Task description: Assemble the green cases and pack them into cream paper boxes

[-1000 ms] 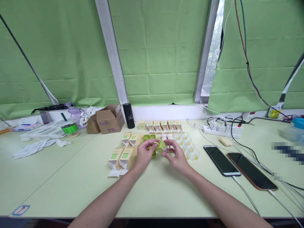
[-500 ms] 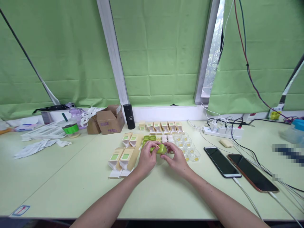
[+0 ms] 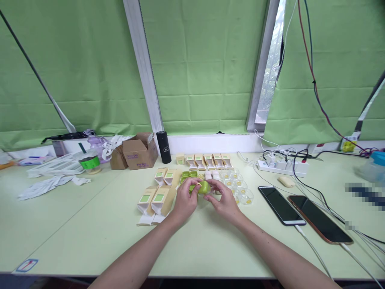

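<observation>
My left hand [image 3: 186, 199] is closed around a small green plastic case [image 3: 204, 187], held above the table's middle. My right hand [image 3: 223, 200] is curled at the case's right end, where what looks like a clear plastic cover [image 3: 209, 192] shows between its fingers; the fingers partly hide it. Just beyond my hands lie more green cases [image 3: 189, 174] and small white pieces [image 3: 212, 175]. Several clear plastic covers [image 3: 239, 184] with yellow marks lie to the right. Open cream cartons [image 3: 158, 198] with green windows lie left of my left hand.
More cartons [image 3: 209, 161] form a row at the back. A cardboard box [image 3: 140, 151] and black flask [image 3: 163, 147] stand back left, near a cup [image 3: 90, 162] and white straps [image 3: 54, 166]. Two phones [image 3: 281, 204] with cables and a power strip [image 3: 282, 165] are at right.
The green case has shifted and turned slightly between my hands, and my left fingers have moved a little. Both hands remain in nearly the same place.
</observation>
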Demonstrator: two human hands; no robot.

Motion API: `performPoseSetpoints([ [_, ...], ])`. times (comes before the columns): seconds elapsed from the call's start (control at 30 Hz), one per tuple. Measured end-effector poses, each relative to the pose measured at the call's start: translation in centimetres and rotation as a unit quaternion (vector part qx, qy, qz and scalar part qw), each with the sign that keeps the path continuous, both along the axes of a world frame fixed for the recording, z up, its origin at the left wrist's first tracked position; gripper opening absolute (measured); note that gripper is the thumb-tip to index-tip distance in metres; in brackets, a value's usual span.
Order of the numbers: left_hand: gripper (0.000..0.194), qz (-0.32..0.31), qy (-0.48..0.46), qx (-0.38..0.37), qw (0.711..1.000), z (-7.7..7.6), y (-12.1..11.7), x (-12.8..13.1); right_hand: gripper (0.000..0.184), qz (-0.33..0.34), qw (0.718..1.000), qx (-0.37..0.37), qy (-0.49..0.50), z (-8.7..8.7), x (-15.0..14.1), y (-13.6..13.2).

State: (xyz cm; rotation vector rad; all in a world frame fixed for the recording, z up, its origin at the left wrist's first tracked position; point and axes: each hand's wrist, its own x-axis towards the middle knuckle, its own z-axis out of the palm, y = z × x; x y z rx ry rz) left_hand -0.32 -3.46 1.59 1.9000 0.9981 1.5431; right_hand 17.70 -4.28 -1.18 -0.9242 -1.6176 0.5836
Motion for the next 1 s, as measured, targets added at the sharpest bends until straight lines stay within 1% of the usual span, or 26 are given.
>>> performPoseSetpoints([
  [0.13, 0.026, 0.028, -0.081, 0.002, 0.996, 0.3, 0.3, -0.3, 0.047, 0.012, 1.0, -0.007, 0.024, 0.5, 0.0, -0.5],
  [0.27, 0.037, 0.068, -0.191, -0.026, 0.979, 0.5, 1.5, -0.7, 0.048, 0.03, 0.999, 0.001, 0.039, 0.8, 0.3, -0.8],
  [0.33, 0.041, 0.08, -0.22, -0.051, 0.971, 0.5, 2.2, -0.8, 0.039, 0.031, 0.999, 0.029, 0.023, 1.1, 0.6, -1.0],
  [0.4, 0.044, 0.083, -0.239, -0.074, 0.965, 0.2, 2.8, -0.9, 0.024, 0.022, 0.997, 0.068, -0.012, 1.6, 1.0, -1.0],
  [0.47, 0.044, 0.08, -0.254, -0.096, 0.959, -0.1, 3.0, -1.0, 0.011, 0.001, 0.994, 0.098, -0.041, 2.2, 1.6, -1.0],
  [0.53, 0.045, 0.073, -0.26, -0.111, 0.956, -0.3, 3.1, -0.9, 0.005, -0.02, 0.992, 0.113, -0.056, 2.9, 2.5, -0.9],
  [0.6, 0.044, 0.067, -0.26, -0.118, 0.956, -0.5, 3.0, -0.8, 0.005, -0.046, 0.989, 0.123, -0.072, 3.5, 3.4, -0.7],
  [0.67, 0.042, 0.061, -0.254, -0.121, 0.958, -0.5, 2.8, -0.7, 0.006, -0.066, 0.987, 0.114, -0.09, 3.9, 4.1, -0.5],
  [0.83, 0.038, 0.055, -0.241, -0.123, 0.961, -0.2, 2.4, -0.5, 0.009, -0.065, 0.986, 0.073, -0.138, 4.3, 4.8, -0.2],
  [1.0, 0.036, 0.051, -0.242, -0.124, 0.961, -0.1, 2.3, -0.5, 0.007, -0.093, 0.986, 0.065, -0.124, 4.9, 5.6, -0.2],
])
